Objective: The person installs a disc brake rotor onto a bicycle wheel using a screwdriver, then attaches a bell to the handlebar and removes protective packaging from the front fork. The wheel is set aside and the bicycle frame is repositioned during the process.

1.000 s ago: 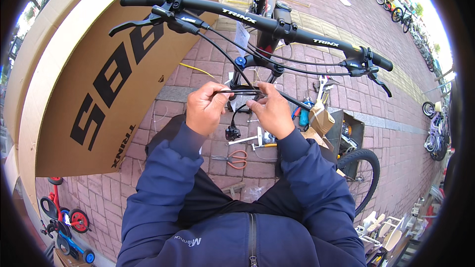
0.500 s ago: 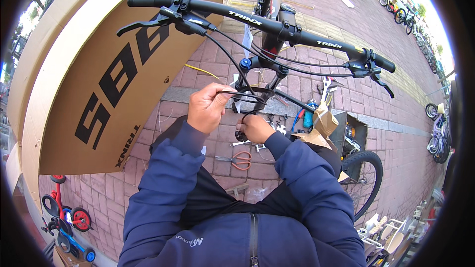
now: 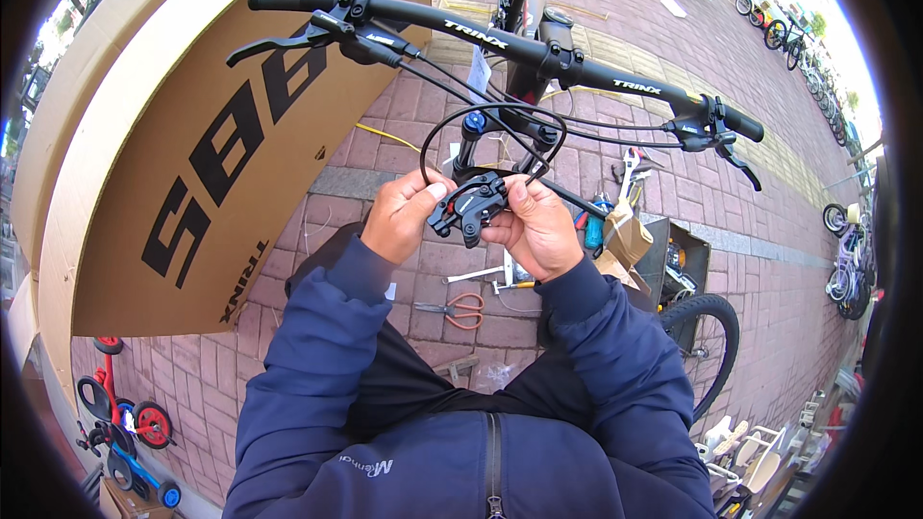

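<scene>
One brake caliper (image 3: 472, 209) looks black and angular.

Left grip (image 3: 400, 215) near right grip (image 3: 540, 229)

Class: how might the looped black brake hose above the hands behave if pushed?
The black brake hose would probably bend easily yet spring back: it arches in a smooth, unkinked loop above the left hand and right hand. It's likely light, being far thinner than the handlebar.

The brake caliper (image 3: 473, 208) is black with a touch of red. The black handlebar (image 3: 409, 13) bears white lettering, the brown carton (image 3: 279, 154) bold black print.
</scene>
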The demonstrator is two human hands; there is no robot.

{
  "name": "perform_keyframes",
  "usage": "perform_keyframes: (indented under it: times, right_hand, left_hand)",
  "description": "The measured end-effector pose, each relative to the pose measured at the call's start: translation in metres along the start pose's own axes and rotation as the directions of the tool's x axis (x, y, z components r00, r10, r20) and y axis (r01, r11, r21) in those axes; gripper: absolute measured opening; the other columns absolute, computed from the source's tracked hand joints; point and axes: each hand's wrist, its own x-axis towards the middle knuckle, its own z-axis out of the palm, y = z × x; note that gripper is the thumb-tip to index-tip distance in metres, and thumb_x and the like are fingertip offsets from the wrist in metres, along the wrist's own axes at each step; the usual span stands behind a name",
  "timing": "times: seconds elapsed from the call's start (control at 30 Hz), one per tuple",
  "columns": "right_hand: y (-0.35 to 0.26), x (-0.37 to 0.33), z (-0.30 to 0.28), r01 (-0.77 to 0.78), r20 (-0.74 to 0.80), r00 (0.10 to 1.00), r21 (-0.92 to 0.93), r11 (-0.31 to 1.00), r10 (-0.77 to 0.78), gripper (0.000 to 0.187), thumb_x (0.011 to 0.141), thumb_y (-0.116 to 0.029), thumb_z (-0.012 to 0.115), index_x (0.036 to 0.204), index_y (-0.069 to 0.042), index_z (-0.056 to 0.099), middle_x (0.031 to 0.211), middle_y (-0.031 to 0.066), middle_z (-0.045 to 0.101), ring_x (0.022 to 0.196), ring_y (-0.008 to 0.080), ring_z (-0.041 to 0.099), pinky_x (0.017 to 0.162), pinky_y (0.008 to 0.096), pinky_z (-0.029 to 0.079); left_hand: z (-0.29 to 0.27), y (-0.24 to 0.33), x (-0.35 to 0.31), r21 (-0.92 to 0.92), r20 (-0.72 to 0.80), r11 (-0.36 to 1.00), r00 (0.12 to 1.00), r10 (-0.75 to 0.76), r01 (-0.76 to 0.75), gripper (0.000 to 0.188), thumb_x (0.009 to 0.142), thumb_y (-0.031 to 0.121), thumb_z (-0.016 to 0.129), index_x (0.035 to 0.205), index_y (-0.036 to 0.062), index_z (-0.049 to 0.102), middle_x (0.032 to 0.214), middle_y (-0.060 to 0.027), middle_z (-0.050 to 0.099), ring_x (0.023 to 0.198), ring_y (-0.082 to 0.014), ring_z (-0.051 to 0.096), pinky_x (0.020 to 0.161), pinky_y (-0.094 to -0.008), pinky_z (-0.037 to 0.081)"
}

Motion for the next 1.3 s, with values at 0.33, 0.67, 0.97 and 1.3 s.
perform_keyframes:
  times: [0.33, 0.67, 0.97, 1.3]
  right_hand:
    - [-0.001, 0.007, 0.031, 0.019, -0.253, 0.959, -0.387, 0.922, -0.126, 0.021, 0.106, -0.018, 0.058, 0.116, 0.001, 0.061, 0.102, 0.0139, 0.073, 0.085, 0.0262, 0.076, 0.077, 0.0339, 0.065]
    - [-0.112, 0.057, -0.031, 0.602, 0.158, 0.733, -0.604, 0.523, -0.662, 0.093, 0.079, -0.055, 0.085, 0.146, -0.003, 0.049, 0.139, 0.0151, 0.06, 0.135, 0.0305, 0.055, 0.116, 0.0421, 0.037]
    - [-0.085, 0.055, -0.01, 0.494, 0.21, 0.85, -0.636, 0.593, -0.483, 0.073, 0.092, -0.032, 0.079, 0.151, -0.003, 0.046, 0.145, 0.0165, 0.057, 0.13, 0.0352, 0.059, 0.109, 0.0422, 0.045]
    - [-0.088, 0.062, -0.014, 0.49, 0.163, 0.858, -0.546, 0.68, -0.487, 0.067, 0.09, -0.02, 0.08, 0.149, -0.007, 0.05, 0.148, 0.011, 0.056, 0.128, 0.0369, 0.061, 0.107, 0.044, 0.048]
  left_hand:
    - [-0.006, -0.003, -0.006, -0.135, 0.09, 0.991, 0.996, -0.016, 0.028, 0.045, 0.088, 0.023, 0.085, 0.117, 0.0007, 0.059, 0.106, -0.0045, 0.067, 0.097, -0.0109, 0.063, 0.085, -0.0294, 0.054]
    - [-0.027, -0.02, -0.001, 0.162, -0.318, 0.968, 0.939, -0.133, 0.192, 0.038, 0.094, 0.019, 0.077, 0.073, 0.0062, 0.049, 0.06, 0.0044, 0.049, 0.06, -0.0034, 0.048, 0.049, -0.0256, 0.041]
    - [-0.006, 0.005, -0.016, 0.076, -0.063, 0.978, 0.98, -0.19, 0.195, 0.034, 0.101, 0.027, 0.068, 0.078, 0.0041, 0.059, 0.059, 0.0012, 0.055, 0.051, -0.007, 0.048, 0.049, -0.0251, 0.039]
    - [-0.001, -0.026, 0.017, -0.146, 0.001, 0.77, 0.779, -0.627, 0.621, 0.019, 0.1, 0.023, 0.066, 0.093, 0.0056, 0.064, 0.069, -0.0007, 0.063, 0.053, -0.0098, 0.057, 0.049, -0.0267, 0.049]
